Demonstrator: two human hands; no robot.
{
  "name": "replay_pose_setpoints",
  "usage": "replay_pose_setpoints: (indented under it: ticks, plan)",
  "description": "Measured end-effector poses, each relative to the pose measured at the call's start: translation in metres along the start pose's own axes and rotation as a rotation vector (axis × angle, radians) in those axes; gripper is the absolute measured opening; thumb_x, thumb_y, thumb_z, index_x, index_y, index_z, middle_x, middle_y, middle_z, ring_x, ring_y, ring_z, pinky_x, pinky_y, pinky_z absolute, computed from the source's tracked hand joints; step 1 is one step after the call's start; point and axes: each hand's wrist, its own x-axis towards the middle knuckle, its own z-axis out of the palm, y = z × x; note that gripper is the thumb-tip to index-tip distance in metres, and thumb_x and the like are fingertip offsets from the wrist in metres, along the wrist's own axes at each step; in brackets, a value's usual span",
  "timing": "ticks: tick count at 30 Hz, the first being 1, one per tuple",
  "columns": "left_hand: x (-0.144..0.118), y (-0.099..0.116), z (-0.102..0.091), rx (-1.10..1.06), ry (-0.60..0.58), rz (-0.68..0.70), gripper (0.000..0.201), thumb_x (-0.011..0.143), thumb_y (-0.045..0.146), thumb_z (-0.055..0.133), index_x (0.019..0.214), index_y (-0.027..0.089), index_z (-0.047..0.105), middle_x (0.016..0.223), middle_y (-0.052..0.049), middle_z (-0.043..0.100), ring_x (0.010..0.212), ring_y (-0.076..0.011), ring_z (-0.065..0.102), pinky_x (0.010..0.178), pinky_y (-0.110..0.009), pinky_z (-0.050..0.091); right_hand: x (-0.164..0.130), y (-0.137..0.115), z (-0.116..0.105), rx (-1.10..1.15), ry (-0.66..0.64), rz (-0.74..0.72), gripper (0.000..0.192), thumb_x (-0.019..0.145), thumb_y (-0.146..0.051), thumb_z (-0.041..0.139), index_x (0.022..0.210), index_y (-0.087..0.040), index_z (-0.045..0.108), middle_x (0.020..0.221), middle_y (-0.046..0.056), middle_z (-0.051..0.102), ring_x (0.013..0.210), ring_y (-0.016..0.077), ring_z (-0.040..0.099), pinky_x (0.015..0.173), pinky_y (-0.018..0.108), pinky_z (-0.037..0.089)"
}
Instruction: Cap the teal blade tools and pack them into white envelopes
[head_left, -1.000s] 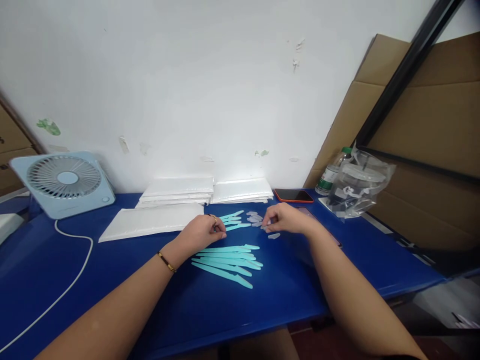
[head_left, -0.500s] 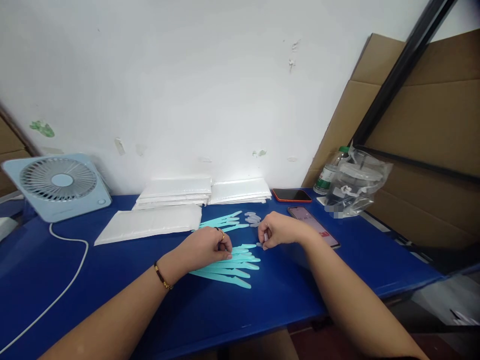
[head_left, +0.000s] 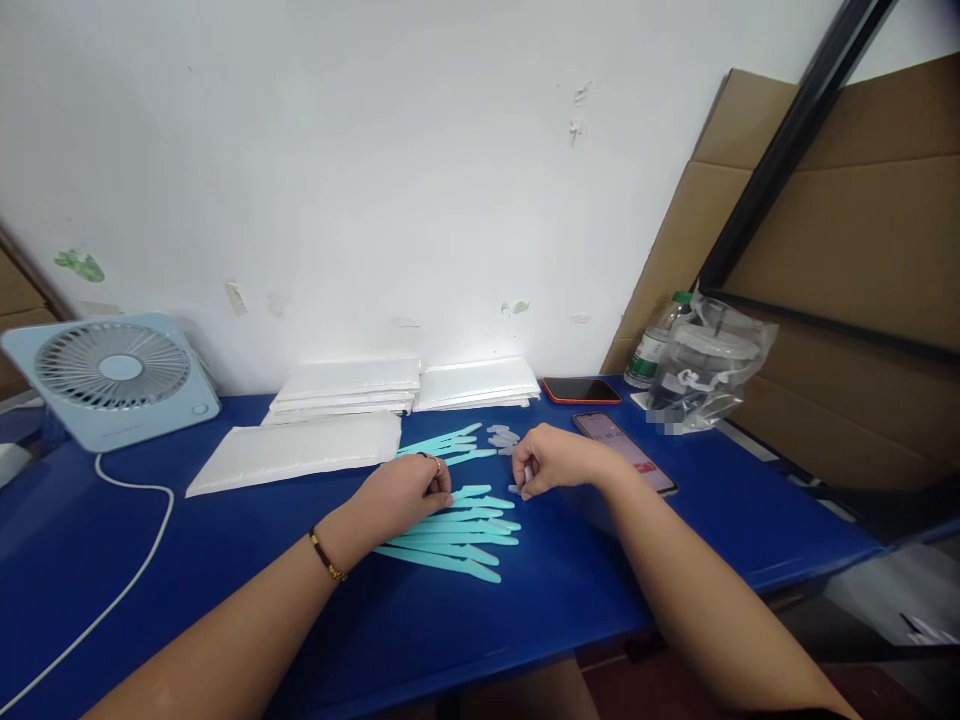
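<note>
The left hand (head_left: pixel 409 492) rests curled, fingertips pinched on the top end of a fanned pile of long turquoise plastic sticks (head_left: pixel 457 535) lying just below both hands on the blue table (head_left: pixel 225 600). The right hand (head_left: pixel 555 460), just beside it, is closed on a small clear plastic cap (head_left: pixel 528 474); more turquoise sticks (head_left: pixel 446 443) and loose clear caps (head_left: pixel 502 436) lie just beyond the hands.

Scuffed white wall (head_left: pixel 375 150) behind blue table (head_left: pixel 525 620); cardboard (head_left: pixel 862 250) leaning right.
</note>
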Motion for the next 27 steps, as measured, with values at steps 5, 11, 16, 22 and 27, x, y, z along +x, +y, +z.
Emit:
replay_pose_setpoints:
  ticks: [5,11,16,22,27]
  plan:
    - [0.005,-0.007,0.003,0.092,0.176,-0.013,0.019,0.077,0.033,0.053,0.09,0.023,0.062,0.09,-0.001,0.064,0.08,-0.0178,0.057,0.065,-0.027,0.041,0.002,0.001,0.001,-0.008,0.028,-0.007,0.02,0.062,-0.034,0.071,0.074,-0.018,0.071,0.064,0.001,0.065,0.058,0.0132,0.058,0.048,0.02,0.037]
    - [0.008,-0.014,0.004,0.035,0.158,-0.016,0.014,0.077,0.032,0.053,0.078,0.023,0.063,0.08,0.0,0.064,0.073,-0.0158,0.058,0.061,-0.024,0.041,0.014,-0.002,0.01,0.024,0.178,-0.065,0.013,0.068,-0.03,0.069,0.075,-0.018,0.07,0.067,0.0,0.065,0.062,0.0125,0.059,0.053,0.02,0.039]
    - [0.015,-0.018,0.012,-0.049,0.186,-0.001,0.013,0.076,0.033,0.056,0.076,0.023,0.064,0.074,0.002,0.064,0.068,-0.0142,0.058,0.059,-0.023,0.041,0.028,-0.009,0.024,0.07,0.271,-0.116,0.015,0.069,-0.032,0.069,0.077,-0.019,0.07,0.069,0.0,0.064,0.061,0.0111,0.058,0.054,0.019,0.04]
    - [0.022,-0.02,0.02,-0.061,0.208,0.028,0.013,0.076,0.032,0.056,0.075,0.022,0.064,0.074,0.001,0.064,0.066,-0.0137,0.057,0.06,-0.024,0.041,0.04,-0.013,0.033,0.046,0.363,-0.185,0.014,0.07,-0.03,0.07,0.076,-0.018,0.071,0.072,0.001,0.062,0.062,0.0102,0.057,0.055,0.019,0.04]
    - [0.013,-0.011,0.009,-0.048,0.262,0.047,0.022,0.077,0.039,0.055,0.087,0.021,0.063,0.086,-0.002,0.062,0.077,-0.0162,0.057,0.066,-0.026,0.043,0.019,0.008,0.007,0.077,0.472,-0.075,0.017,0.076,-0.028,0.061,0.086,-0.017,0.07,0.08,0.004,0.067,0.068,0.0123,0.059,0.063,0.022,0.044]
